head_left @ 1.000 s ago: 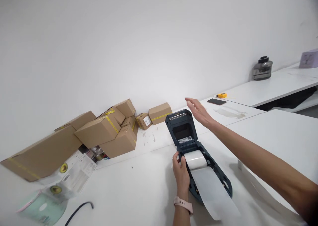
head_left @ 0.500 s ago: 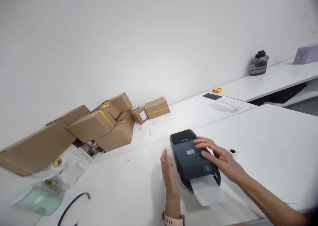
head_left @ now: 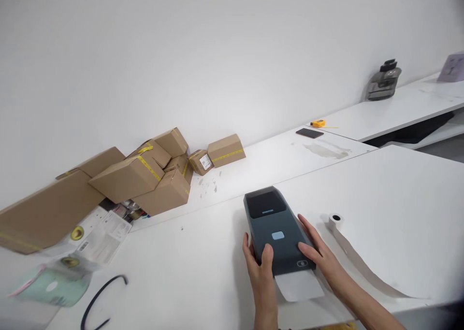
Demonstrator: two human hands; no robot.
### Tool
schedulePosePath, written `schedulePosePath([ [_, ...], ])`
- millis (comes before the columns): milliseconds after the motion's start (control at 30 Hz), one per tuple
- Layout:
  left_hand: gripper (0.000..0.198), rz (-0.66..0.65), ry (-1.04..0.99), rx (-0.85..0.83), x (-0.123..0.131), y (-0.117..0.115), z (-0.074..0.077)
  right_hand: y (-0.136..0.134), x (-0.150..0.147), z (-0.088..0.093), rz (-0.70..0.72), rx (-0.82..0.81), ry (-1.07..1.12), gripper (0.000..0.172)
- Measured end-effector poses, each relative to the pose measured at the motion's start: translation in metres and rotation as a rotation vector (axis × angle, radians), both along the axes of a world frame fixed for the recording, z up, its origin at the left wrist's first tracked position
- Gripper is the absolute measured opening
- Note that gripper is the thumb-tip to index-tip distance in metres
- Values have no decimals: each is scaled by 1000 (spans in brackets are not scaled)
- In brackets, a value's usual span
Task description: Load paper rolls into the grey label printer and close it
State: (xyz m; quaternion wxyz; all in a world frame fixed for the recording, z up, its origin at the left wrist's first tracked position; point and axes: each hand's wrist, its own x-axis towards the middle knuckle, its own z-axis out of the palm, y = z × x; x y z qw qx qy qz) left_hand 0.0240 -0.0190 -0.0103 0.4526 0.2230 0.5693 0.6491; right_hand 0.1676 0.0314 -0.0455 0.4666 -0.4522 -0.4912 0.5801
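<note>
the printer sits shut near the front edge of the white table; a second ago its lid stood up. the left hand, open beside it half a second ago, now clasps the near left corner, thumb on top. the right hand has slid from mid-lid to the near right side and grips there. a paper strip sticks out toward the table edge. a small paper roll trails its tail just right; leftward the top is bare up to the black cable.
</note>
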Motion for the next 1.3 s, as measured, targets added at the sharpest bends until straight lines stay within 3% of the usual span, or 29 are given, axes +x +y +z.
schedulePosePath([
  [233, 82, -2, 93, 11, 1, 4, -10, -1, -8, -19, -47, 65, 49, 74],
  [367, 80, -34, 151, 11, -1, 7, -4, -2, -11, -15, -61, 93, 64, 72],
  [467, 84, -25, 195, -6, -3, -6, -6, -8, -7, -8, -72, 152, -7, 68],
  [567, 82, 153, 316, -57, 0, -37, -28, -15, -1, -5, -67, 280, -139, 53],
  [633, 66, 220, 344, -109, 7, -58, -48, -18, 2, -6, -49, 368, -208, 46],
  [733, 68, -36, 156, -159, 26, -70, -67, -21, 4, -9, -68, 442, -241, 49],
  [800, 70, -106, 38, -182, 37, -65, -65, -20, 4, -11, -87, 461, -242, 48],
  [900, 68, -97, -65, -177, 46, -49, -54, -19, 6, -12, -51, 473, -262, 44],
  [1067, 69, -102, -54, -166, 45, -41, -53, -17, 11, -12, -51, 530, -325, 41],
  [1200, 70, -102, -32, -187, 46, -47, -62, -14, 9, 3, -142, 675, -451, 35],
  [1300, 72, -54, 12, -222, 42, -55, -63, -9, 4, 19, -118, 817, -604, 31],
])
